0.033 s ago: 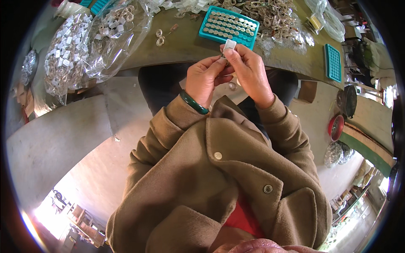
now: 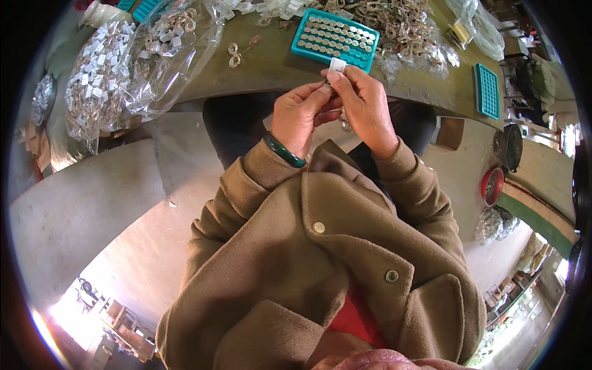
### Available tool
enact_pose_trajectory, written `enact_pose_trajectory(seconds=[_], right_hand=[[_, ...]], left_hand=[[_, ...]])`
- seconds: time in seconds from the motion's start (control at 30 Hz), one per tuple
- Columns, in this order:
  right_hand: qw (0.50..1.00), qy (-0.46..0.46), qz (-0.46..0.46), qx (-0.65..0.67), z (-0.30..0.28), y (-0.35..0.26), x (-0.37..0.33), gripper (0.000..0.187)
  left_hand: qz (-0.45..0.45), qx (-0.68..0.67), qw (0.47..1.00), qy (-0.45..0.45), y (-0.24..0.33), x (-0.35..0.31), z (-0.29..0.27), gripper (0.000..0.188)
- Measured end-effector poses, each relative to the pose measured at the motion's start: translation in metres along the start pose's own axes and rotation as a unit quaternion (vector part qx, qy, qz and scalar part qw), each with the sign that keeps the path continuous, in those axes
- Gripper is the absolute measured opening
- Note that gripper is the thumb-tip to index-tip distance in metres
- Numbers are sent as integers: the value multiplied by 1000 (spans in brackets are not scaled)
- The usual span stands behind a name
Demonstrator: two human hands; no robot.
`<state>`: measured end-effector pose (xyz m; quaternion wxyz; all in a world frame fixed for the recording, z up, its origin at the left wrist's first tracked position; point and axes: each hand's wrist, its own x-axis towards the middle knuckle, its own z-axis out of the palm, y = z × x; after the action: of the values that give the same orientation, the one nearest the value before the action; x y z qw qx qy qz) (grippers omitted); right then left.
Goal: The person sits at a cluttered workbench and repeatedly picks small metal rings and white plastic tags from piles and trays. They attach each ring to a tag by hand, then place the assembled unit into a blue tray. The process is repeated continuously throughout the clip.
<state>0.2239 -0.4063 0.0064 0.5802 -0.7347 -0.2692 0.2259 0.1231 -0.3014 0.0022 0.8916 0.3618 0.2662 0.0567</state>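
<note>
White and small enough for a fingertip grip, a flat-looking piece (image 2: 337, 64) stands out above the right thumb at a workbench, just in front of the near edge of a teal tray (image 2: 306, 54) set with rows of round, pale discs (image 2: 333, 37). The right hand (image 2: 369, 106) pinches the white piece at its lower end between thumb and forefinger. The left hand (image 2: 297, 116), a dark green bangle (image 2: 283, 151) at its wrist, meets it with thumb and fingers drawn together; whether it grips part of the same piece or something else cannot be told, as the fingers cover the spot.

The piece looks light and fairly stiff, probably plastic, with a smooth face that may slip under a dry thumb. Its lower end or side edges seem the surest hold, with gentle pressure in case it is thin enough to crack.

On the olive table (image 2: 265, 77), small coiled loops (image 2: 234, 60) lie left of the tray, a heap of brownish coils (image 2: 401, 21) sits beyond its right side, and clear plastic bags (image 2: 166, 92) bulge at far left.
</note>
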Motion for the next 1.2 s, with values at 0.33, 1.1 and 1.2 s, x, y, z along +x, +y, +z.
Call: enact_pose_trajectory(seconds=[0.33, 1.1, 1.2], right_hand=[[917, -119, 136, 356, -15, -11, -4, 28], [952, -10, -246, -184, -40, 31, -26, 36], [945, 32, -260, -193, -40, 36, -40, 39]], left_hand=[[-152, -185, 956, -168, -7, 14, -34, 27], [-252, -169, 950, -73, -20, 11, -7, 21], [-231, -93, 965, -86, -27, 10, -5, 18]])
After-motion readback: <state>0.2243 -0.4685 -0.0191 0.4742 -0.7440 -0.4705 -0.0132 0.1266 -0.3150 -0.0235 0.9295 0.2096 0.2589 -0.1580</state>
